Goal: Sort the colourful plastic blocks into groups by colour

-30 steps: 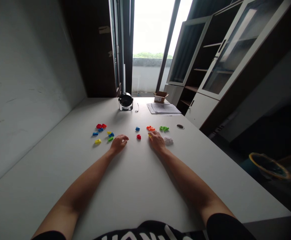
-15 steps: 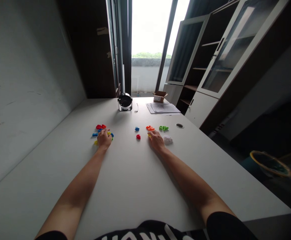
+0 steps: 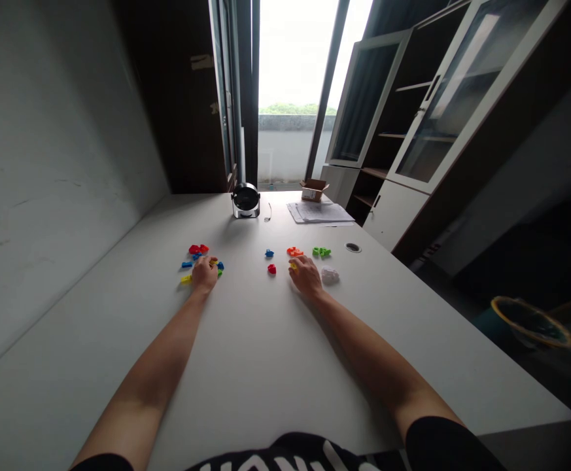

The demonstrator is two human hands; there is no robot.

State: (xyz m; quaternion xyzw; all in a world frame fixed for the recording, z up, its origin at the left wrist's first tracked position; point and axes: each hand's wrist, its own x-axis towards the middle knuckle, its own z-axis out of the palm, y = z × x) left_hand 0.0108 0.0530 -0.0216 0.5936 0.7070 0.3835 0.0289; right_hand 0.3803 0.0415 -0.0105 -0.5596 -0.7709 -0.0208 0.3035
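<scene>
My left hand [image 3: 205, 275] rests at the left pile with its fingers curled in, closed at a small yellow plastic piece [image 3: 213, 263]. Around it lie red pieces [image 3: 198, 249], blue pieces [image 3: 187, 265], another yellow piece [image 3: 186, 279] and a green piece [image 3: 220, 273], partly covered by the hand. My right hand [image 3: 307, 277] is low over the table, fingers bent and closed on a yellow plastic piece [image 3: 293, 265]. Just beyond it are orange pieces [image 3: 295, 251]; clear pieces [image 3: 329, 275] sit beside its right edge.
Between the hands lie a blue piece [image 3: 269, 253] and a red piece [image 3: 272, 269]. Green pieces [image 3: 321, 252] are at the right, near a cable hole [image 3: 352, 248]. Farther back stand a round black device [image 3: 246, 199], papers [image 3: 319, 213] and an open carton [image 3: 314, 190].
My left hand's fingers have drawn in, from spread over the pile to curled at the yellow piece. My right hand has shifted very slightly left, still at its yellow piece.
</scene>
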